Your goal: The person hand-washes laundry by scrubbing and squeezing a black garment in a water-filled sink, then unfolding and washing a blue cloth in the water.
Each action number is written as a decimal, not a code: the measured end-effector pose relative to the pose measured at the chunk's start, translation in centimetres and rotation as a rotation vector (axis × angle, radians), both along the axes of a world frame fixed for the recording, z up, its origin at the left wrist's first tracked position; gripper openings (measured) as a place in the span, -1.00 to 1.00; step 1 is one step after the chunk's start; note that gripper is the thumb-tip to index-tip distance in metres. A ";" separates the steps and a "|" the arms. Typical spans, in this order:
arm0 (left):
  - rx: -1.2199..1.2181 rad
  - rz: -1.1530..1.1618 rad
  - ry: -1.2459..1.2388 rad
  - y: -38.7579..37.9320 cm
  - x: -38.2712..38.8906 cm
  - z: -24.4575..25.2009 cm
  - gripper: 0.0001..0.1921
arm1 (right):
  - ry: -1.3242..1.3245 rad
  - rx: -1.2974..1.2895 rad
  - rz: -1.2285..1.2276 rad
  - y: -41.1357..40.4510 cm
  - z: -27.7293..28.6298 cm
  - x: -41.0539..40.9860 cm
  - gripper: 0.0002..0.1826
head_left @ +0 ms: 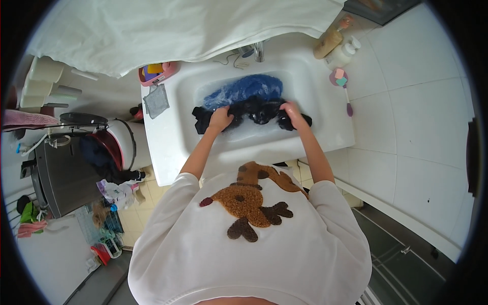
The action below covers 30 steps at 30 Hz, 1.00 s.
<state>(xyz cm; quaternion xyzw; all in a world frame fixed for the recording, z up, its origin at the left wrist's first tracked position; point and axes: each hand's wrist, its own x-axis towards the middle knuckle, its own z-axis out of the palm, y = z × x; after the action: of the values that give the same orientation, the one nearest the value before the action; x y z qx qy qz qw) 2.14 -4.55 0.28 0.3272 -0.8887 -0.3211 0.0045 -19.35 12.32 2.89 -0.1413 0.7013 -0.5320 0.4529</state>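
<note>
A white sink (244, 151) with soapy water lies before me. In it is a wet black garment (261, 110), stretched sideways across the basin. My left hand (220, 119) grips the garment toward its left end, with black cloth reaching past the fingers. Near the other end my right hand (293, 113) grips the same garment. Behind it, toward the faucet, a blue cloth (248, 89) lies in the suds, partly under water. How much cloth is beneath the surface is hidden.
A metal faucet (259, 52) stands at the sink's back. A grey cloth (156, 101) and a pink box (158, 74) sit on the left rim. Pump bottles (341, 54) and a purple-handled brush (347, 99) are at right. A white curtain-like cloth (183, 30) hangs above.
</note>
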 end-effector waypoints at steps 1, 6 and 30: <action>0.002 0.001 0.000 -0.2 0.4 0.1 -0.58 | -0.232 -0.099 -0.043 0.8 0.2 -1.4 -0.84; 0.071 0.074 0.151 -0.9 1.0 1.6 -0.68 | -0.223 -0.104 0.015 2.5 2.5 -3.5 -0.92; 1.597 0.308 0.532 -3.0 3.4 2.5 -0.69 | -0.162 -0.003 -0.090 -0.7 3.3 -0.2 -0.66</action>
<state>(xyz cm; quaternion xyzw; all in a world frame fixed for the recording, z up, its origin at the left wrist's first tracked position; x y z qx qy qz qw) 5.56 -7.54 2.78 0.2631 -0.3113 -0.9129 0.0246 -19.57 11.62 6.24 -0.0670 0.6672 -0.5626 0.4836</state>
